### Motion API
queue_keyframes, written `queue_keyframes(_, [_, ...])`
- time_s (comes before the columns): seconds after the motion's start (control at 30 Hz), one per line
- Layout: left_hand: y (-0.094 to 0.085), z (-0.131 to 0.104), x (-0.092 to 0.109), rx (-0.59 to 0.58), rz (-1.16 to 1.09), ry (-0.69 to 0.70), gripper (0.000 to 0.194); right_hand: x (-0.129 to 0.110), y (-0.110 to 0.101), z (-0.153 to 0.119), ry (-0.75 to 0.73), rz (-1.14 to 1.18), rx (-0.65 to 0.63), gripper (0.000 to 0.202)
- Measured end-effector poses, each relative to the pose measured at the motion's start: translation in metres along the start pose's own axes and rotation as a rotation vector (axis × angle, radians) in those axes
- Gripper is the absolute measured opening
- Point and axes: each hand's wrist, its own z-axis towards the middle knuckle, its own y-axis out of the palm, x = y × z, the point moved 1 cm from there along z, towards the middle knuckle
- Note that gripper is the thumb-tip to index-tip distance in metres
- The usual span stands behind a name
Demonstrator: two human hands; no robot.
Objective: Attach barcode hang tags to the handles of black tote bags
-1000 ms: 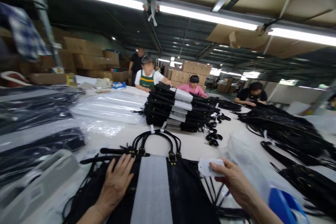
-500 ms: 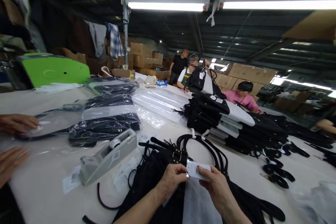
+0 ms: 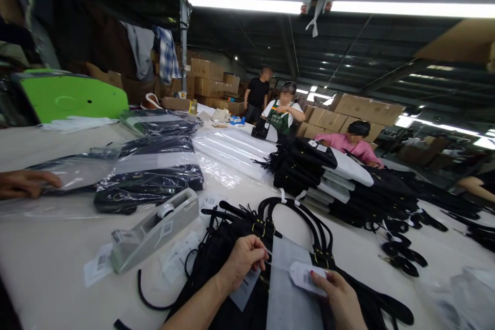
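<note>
Over a black handbag [image 3: 216, 268] in front of me, my right hand [image 3: 338, 289] pinches a white hang tag [image 3: 305, 277] between thumb and fingers. My left hand [image 3: 247, 258] is closed in a pinch on the tag's thin pale string, which stretches between the hands. A whitish wrapping sheet [image 3: 290, 294] lies across the bag, below the tag. Partly under my left hand is another pale printed card [image 3: 245, 291]. The bag's black handles [image 3: 305, 219] arch up beyond my hands.
Left of the bag stands a grey tape dispenser [image 3: 158, 229], with printed labels [image 3: 98, 263] beside it. Plastic-wrapped bags [image 3: 154, 165] lie farther left, where a co-worker's hand [image 3: 29, 183] rests. Stacked black bags [image 3: 309, 167] rise at the right. Other people stand or sit behind the table.
My hands have moved apart, the right one carrying the tag rightward and the string now stretched between them. Across the table, a person has lowered a black bag. One co-worker's hand at left has left view.
</note>
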Motion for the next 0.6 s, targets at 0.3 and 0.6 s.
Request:
queue_keyframes(0.3, [0.001,-0.004,0.007,-0.041,0.321,0.07,0.006,-0.02,0.077,-0.028,-0.523,-0.485,-0.557,0.035])
queue_keyframes(0.6, [-0.028,0.042,0.037,0.104,0.638,0.018,0.009,-0.014,0.095,0.009,-0.417,-0.531,-0.401,0.038])
